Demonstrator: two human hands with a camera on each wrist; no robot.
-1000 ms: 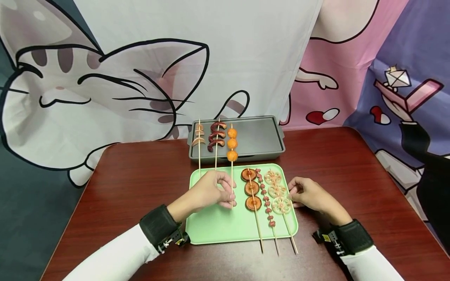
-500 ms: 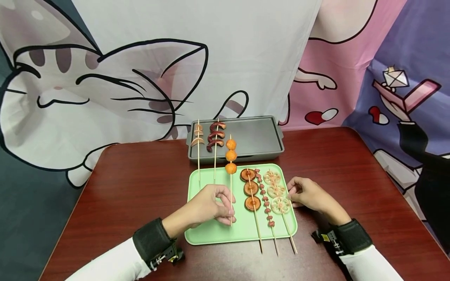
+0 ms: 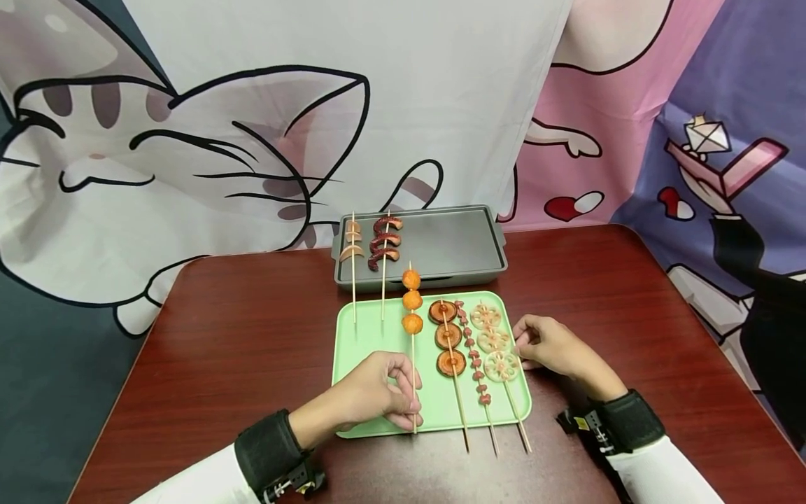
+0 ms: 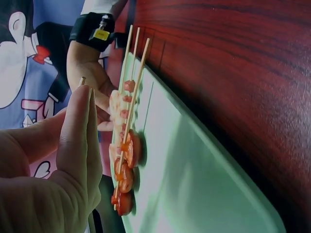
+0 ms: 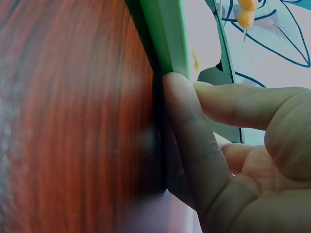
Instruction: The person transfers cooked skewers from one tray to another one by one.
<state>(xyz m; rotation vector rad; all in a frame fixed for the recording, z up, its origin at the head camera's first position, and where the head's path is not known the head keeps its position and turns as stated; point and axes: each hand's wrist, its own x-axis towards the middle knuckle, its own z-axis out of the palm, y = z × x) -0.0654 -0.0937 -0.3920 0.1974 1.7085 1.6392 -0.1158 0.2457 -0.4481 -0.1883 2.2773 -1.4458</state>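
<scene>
My left hand [image 3: 384, 393] pinches the bare lower stick of a skewer with orange balls [image 3: 412, 301], raised over the green tray [image 3: 371, 339]. In the left wrist view, the stick's tip [image 4: 82, 81] pokes out past the fingers; the balls are hidden there. My right hand [image 3: 555, 346] pinches the tray's right rim [image 5: 176, 36] between thumb and finger. On the tray's right half lie a skewer of brown round slices [image 3: 448, 336], one of small reddish pieces [image 3: 476, 364] and one of lotus root slices [image 3: 494, 341].
Behind the tray stands a grey rectangular pan [image 3: 453, 241]. Two skewers, one with pale crescent pieces [image 3: 352, 250] and one with dark red curled pieces [image 3: 386, 240], rest on its left side, sticks reaching over the tray. Printed cloth [image 3: 252, 140] hangs behind the brown table [image 3: 252, 315].
My left hand has drawn the orange-ball skewer away from the pan, toward me, over the green tray. The right hand has stayed at the tray's rim.
</scene>
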